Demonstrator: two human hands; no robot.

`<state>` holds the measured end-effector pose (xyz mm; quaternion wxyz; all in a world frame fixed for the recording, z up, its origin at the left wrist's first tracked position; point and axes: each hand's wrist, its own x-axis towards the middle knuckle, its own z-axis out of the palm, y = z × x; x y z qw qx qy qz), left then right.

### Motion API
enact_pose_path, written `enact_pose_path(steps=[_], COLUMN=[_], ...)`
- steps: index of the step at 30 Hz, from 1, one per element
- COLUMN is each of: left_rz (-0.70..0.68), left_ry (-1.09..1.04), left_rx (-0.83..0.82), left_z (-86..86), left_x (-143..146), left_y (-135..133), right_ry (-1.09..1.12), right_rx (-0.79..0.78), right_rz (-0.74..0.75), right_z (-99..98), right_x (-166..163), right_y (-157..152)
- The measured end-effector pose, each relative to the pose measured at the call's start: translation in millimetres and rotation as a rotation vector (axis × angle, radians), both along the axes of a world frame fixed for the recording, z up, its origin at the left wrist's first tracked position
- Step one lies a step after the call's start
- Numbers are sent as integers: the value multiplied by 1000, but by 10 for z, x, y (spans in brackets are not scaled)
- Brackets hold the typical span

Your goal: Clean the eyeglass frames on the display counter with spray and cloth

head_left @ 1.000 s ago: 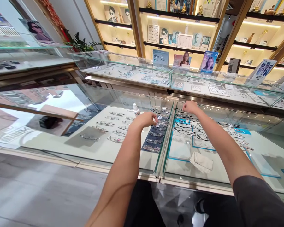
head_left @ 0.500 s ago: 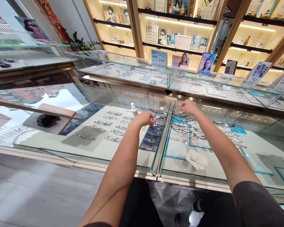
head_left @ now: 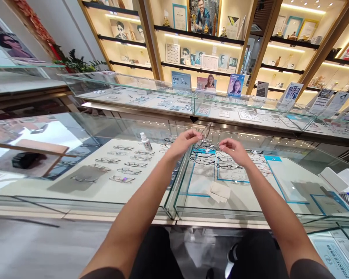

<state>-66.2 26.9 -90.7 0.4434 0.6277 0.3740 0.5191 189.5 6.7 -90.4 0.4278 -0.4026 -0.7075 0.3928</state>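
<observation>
My left hand (head_left: 186, 143) is closed in a pinch on a pair of eyeglasses (head_left: 206, 131), raised above the glass counter (head_left: 174, 201) near the seam between two cases. One part of the frame points upward; the rest is hard to make out against the glass. To the right, my right hand (head_left: 233, 150) hovers over the right-hand case with fingers loosely curved, a small gap before the thumb and nothing visible in them. Below it lie several dark eyeglasses (head_left: 228, 166) in rows. A folded beige cloth (head_left: 220, 191) lies closer to me.
A white spray bottle (head_left: 145, 142) stands on the left case, above several eyeglasses (head_left: 135, 164). Farther left is a dark object (head_left: 25, 160) on a tray. A white open box (head_left: 334, 179) sits at the right. Another glass display counter (head_left: 133, 95) runs behind, before lit shelves.
My left hand has moved right and now holds eyeglasses up above the seam. My right hand has come lower and its fingers have loosened. The view has turned to the right.
</observation>
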Motion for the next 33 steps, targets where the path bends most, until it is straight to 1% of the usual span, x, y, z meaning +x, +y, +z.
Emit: enact_pose_path(steps=[2,3,4,6,10,15,19,24,29,33], left_rz=[-63,-77,-80,-63,-43,-61,-79,-150,-184,-166], left_ry=[-68,-94,-124,-183,-234,-170,-109,-72,-56,-66], left_rx=[-36,-49,-63,-87,-145,-191,-145,-61,-43,-40], left_z=[-94,-146,-198,-292,-400,-417,-432,-451,-453,-468], left_x=[326,444,530,614,575,462,430,434,441,460], left_y=[4,-3,-17,-56,-159,-225,-208,-206,-200,-181], right_ry=[109,153,171,188,192,151,176,194,185,184], right_rx=[-33,-46,-53,-53,-37,-15,-23,-10,6,10], right_rz=[19,14,12,-3,-23,-24,-46,-54,-49,-61], right_z=[-113,-166,-213,-283,-331,-335,-320,-277,-270,-276], right_x=[-21,-33,-44,-67,-134,-215,-226,-189,-147,-126], right_y=[-7,0,9,20,-12,-69,-100,-127,-115,-97])
